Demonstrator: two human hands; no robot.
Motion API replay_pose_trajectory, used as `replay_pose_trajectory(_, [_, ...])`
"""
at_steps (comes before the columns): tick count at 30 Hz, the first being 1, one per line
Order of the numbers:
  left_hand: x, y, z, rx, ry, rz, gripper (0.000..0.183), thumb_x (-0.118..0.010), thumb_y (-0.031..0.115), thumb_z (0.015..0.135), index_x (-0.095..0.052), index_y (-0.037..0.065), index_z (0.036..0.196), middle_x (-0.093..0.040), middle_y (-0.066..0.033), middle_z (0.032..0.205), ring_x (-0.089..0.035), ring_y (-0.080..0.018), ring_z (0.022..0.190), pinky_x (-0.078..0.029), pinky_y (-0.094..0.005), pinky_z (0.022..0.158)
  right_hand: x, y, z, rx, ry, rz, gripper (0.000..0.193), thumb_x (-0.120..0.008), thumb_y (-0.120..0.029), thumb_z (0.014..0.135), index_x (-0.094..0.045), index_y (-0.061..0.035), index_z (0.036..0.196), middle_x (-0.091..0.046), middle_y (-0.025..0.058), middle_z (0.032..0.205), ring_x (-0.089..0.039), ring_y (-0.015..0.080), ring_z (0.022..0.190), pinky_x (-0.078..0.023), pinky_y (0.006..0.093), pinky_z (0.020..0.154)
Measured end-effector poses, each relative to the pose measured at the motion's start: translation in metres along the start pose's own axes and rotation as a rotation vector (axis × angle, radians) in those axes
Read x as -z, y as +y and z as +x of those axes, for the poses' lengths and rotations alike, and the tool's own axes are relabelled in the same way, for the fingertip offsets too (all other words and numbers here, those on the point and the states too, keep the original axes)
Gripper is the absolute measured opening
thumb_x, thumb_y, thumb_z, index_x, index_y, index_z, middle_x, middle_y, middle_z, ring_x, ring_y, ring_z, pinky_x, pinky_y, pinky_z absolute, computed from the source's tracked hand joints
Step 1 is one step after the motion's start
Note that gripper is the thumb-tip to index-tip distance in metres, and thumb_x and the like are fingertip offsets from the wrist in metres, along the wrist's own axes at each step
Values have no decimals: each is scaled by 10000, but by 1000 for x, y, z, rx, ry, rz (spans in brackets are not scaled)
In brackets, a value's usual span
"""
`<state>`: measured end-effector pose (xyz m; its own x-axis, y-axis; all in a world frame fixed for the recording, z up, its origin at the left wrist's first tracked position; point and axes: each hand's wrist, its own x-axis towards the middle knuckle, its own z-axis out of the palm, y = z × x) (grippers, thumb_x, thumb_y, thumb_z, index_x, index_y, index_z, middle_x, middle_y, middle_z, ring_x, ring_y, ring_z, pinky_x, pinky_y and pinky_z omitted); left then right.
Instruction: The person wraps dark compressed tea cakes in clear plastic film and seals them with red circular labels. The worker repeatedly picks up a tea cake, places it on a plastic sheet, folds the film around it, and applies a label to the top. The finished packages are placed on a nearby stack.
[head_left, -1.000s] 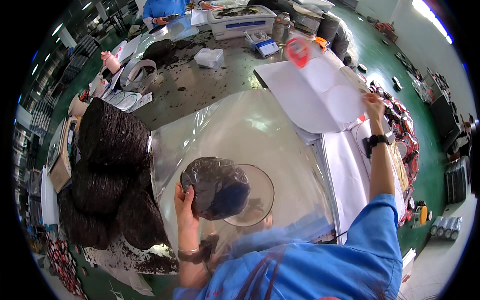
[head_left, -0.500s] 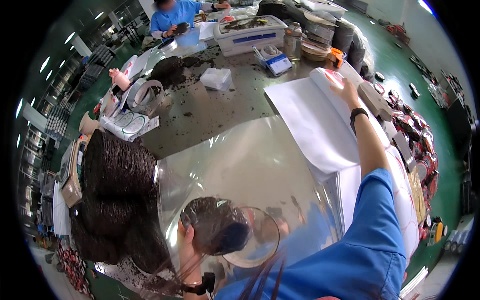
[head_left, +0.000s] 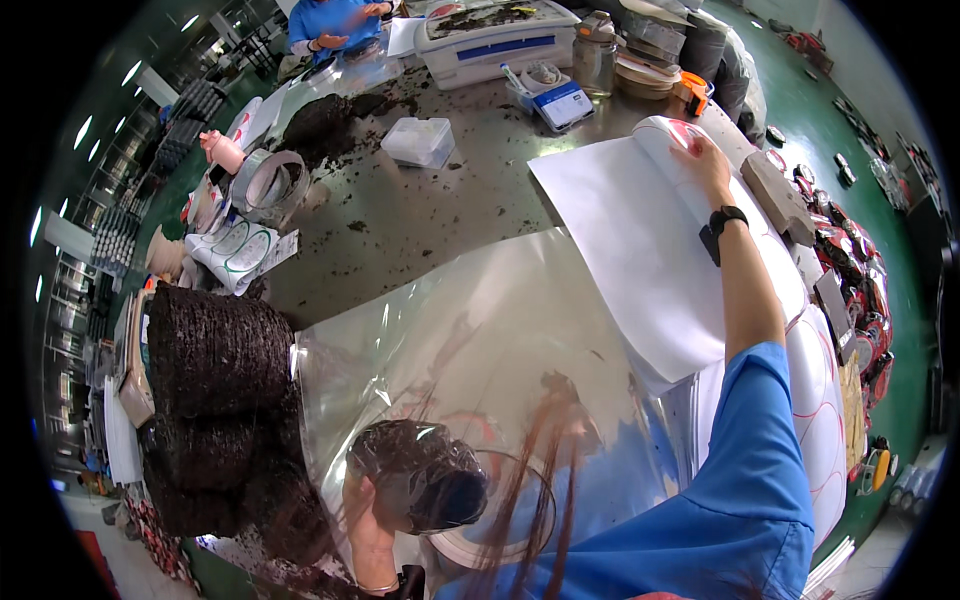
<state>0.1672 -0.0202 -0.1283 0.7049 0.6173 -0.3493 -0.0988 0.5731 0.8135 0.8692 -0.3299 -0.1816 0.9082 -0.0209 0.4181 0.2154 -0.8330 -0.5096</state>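
Brown wrapped disc (head_left: 418, 474), left hand (head_left: 366, 514) gripping its lower left edge

Pink bottle (head_left: 224, 152) left of a clear plastic box (head_left: 418, 143), glass jar (head_left: 595, 66) farther right

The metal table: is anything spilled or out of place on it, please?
Yes. Dark crumbs lie scattered across the far left part of the metal table, around a loose dark clump. They look spilled, because the dark stacks at near left are gathered together.
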Motion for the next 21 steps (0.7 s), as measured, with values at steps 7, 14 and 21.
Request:
replay_pose_trajectory(7, [-1,1,-7,-35,70,18,707,-801,279,901,-453,-1,1449,-608,-146,1348,-636,-289,1196,-538,-423,1017,18,-23,-3,17,-93,-44,406,-843,-446,769,-830,-126,1018,-781,108,998,-735,274,904,-548,395,811])
replay_pose_trajectory(14, [10,0,-14,-54,96,89,631,-739,266,948,-466,-23,1438,-624,-138,1329,-633,-272,1188,-512,-407,1022,12,10,27,-160,-398,638,271,-844,-195,819,-808,-31,1032,-752,46,879,-694,137,739,-530,267,665])
replay_pose_trajectory(21, [15,2,-21,77,121,16,456,-672,175,993,-541,-40,1373,-674,-120,1255,-661,-232,1147,-519,-363,1002,17,11,28,-246,-417,851,245,-827,-103,799,-798,11,1014,-757,87,891,-711,170,755,-538,275,692])
